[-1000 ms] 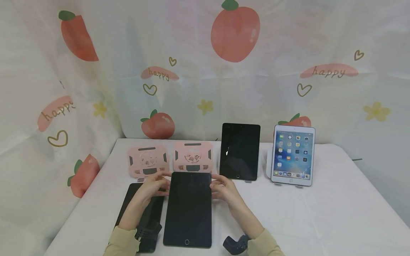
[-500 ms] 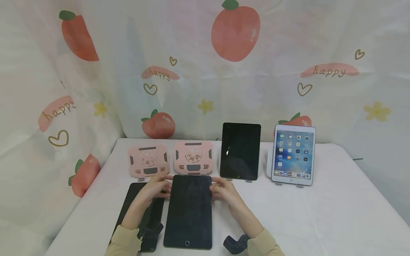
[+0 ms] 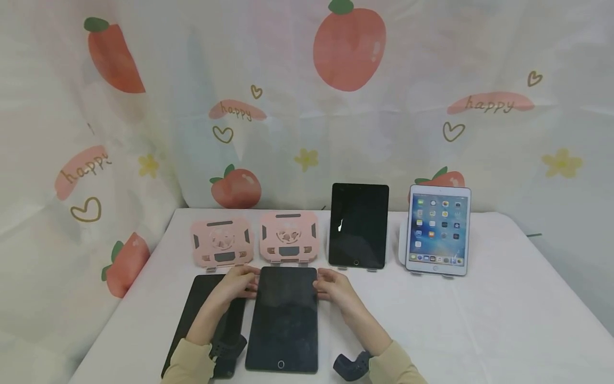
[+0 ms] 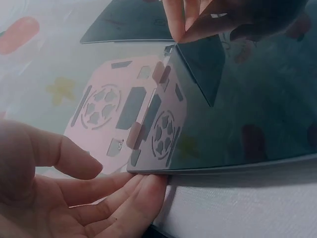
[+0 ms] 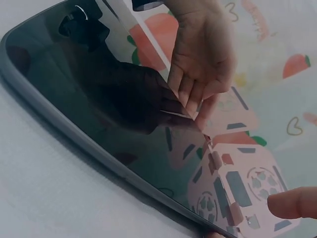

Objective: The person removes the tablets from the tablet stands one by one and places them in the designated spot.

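A dark tablet (image 3: pixel 282 320) lies face up in front of me on the white table, its home button towards me. My left hand (image 3: pixel 236 285) touches its far left corner, and my right hand (image 3: pixel 334 288) touches the far right one. In the left wrist view the left fingers (image 4: pixel 143 191) lie along the tablet's edge, with the thumb raised off the glass. The right thumb (image 5: pixel 292 203) is also clear of the glass in the right wrist view; most of that hand is out of that frame. Just beyond the tablet stands a pink stand (image 3: pixel 289 237).
Under my left forearm lies a second dark tablet (image 3: pixel 192 314). Another pink stand (image 3: pixel 222 242) is at the back left. A dark-screened tablet (image 3: pixel 358 226) and a white tablet (image 3: pixel 438 230) with a lit screen lean upright on stands. Behind hangs a printed curtain (image 3: pixel 384 138).
The tablet's far edge has come down slightly towards me, together with both hands. The pink stand's front clips now show beyond it. Both hands still touch its corners.
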Demonstrator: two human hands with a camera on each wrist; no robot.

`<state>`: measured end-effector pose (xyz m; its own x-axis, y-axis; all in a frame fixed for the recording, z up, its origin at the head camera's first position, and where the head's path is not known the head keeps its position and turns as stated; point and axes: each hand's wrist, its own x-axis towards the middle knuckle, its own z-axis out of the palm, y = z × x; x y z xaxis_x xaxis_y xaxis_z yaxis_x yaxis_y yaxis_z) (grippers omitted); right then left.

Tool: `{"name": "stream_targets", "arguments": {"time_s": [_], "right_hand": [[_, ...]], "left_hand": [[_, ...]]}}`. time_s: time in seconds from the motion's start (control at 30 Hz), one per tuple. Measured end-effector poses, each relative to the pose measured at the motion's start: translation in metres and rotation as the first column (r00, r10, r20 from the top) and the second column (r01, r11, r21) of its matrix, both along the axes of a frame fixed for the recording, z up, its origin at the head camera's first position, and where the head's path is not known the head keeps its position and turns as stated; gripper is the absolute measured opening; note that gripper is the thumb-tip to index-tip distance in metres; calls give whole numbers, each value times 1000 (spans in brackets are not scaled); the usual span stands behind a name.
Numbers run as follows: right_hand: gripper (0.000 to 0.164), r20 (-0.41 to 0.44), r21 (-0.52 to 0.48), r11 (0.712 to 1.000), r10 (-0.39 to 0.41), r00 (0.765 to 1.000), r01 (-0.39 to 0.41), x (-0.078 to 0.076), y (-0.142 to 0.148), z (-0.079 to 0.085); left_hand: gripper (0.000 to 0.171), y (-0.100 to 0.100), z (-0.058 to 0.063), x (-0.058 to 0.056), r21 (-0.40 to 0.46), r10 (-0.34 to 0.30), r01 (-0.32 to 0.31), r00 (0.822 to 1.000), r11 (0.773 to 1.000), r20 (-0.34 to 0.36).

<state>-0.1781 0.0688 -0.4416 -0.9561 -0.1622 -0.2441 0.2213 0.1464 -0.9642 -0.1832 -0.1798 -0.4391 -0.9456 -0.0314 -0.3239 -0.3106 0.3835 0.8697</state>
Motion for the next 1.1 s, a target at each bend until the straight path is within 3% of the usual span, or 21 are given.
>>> {"name": "stream_targets", "arguments": {"time_s": [0.57, 0.87, 1.1], "right_hand": [[50, 0, -38, 999, -7, 1000, 7, 2, 0, 4], [49, -1, -30, 998, 47, 999, -47, 1, 6, 6], [44, -23, 14, 998, 67, 997, -67, -2, 13, 8]], "left_hand": [[38, 1, 7, 6, 14, -4, 5, 999, 1000, -46], [39, 1, 8, 7, 7, -18, 19, 999, 1000, -45], [35, 2, 9, 5, -37, -28, 24, 996, 999, -90]]}}
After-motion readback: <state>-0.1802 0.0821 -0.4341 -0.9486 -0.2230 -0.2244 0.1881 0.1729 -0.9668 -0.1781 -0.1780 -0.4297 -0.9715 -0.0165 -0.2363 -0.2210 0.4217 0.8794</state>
